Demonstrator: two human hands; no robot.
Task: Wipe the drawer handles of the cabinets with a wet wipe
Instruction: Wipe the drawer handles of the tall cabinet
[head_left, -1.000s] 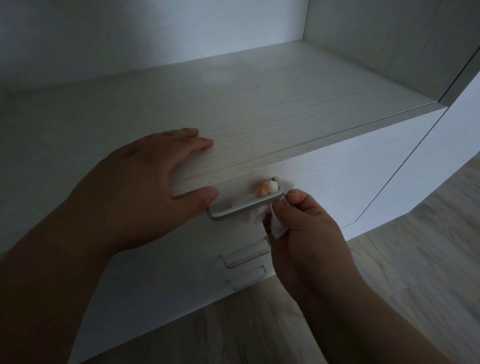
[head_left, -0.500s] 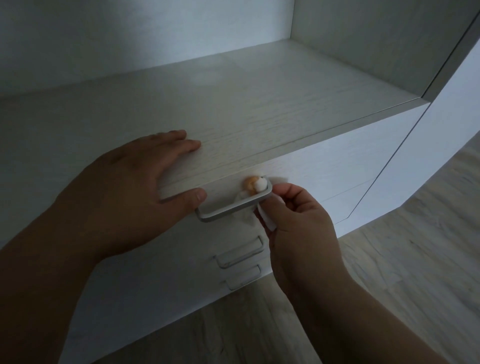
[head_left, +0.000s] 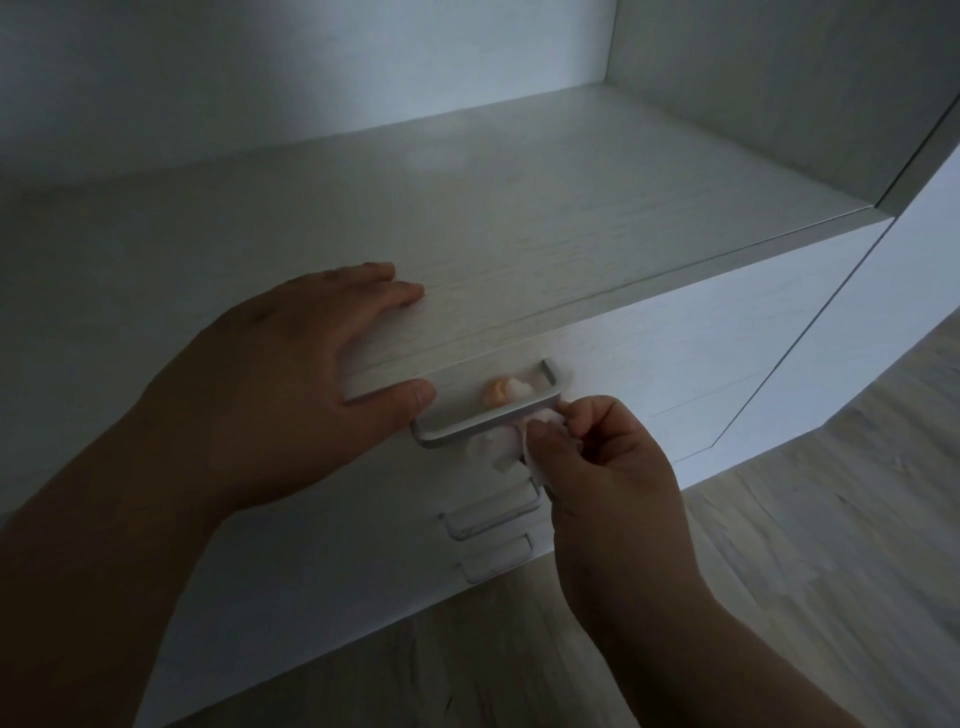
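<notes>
the fingers (head_left: 584, 415) of the right hand (head_left: 608, 467) are curled, thumb and forefinger pinching a crumpled white wet wipe (head_left: 491, 447) against the underside of the top brushed-metal bar handle (head_left: 467, 427), near its right end. the bar's long axis runs sideways along the white drawer front (head_left: 675, 353), so i judge the next stroke goes left from the pinch, toward the left hand (head_left: 291, 384). its straight fingers lie flat on the pale wood-grain cabinet top (head_left: 519, 234), thumb just beside the bar's left post. (a small orange-and-white shape behind the bar is too unclear to name.) two lower metal handles (head_left: 491, 514) sit beneath, nearer the right hand.
</notes>
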